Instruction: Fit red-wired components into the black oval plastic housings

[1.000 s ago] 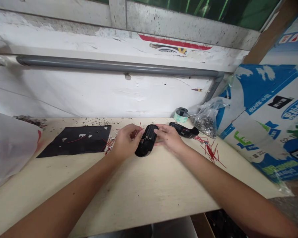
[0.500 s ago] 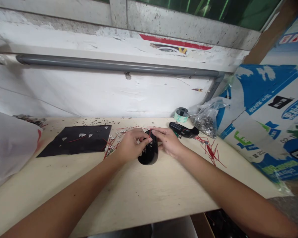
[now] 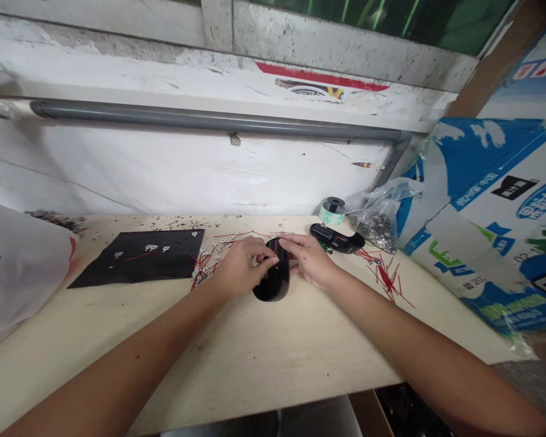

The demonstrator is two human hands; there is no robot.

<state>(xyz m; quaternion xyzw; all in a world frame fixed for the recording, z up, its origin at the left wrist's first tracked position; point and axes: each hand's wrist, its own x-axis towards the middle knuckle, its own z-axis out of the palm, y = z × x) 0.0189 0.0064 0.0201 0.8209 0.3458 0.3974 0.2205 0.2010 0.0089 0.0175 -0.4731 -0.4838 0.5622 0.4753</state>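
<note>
A glossy black rounded plastic housing (image 3: 273, 288) stands on the table between my hands. My left hand (image 3: 246, 261) is closed in a pinch over its left side, with a short red wire (image 3: 275, 247) at the fingertips. My right hand (image 3: 308, 258) grips the housing's far right edge, its thumb and index finger near the wire's upper end. The inside of the housing is partly hidden by my left fingers. Left of my left hand lie loose small metal tabs and red wires (image 3: 202, 267).
A black sheet (image 3: 155, 267) with a few metal pieces lies at the left, beside a white plastic bag (image 3: 18, 279). To the right are a second black housing (image 3: 337, 238), a tape spool (image 3: 332, 211), a clear bag of small parts (image 3: 380, 227) and scattered red wires (image 3: 389, 279).
The red wire's upper end has dropped slightly and lies lower against the housing. My left fingers have shifted a little; my right hand has hardly moved.
</note>
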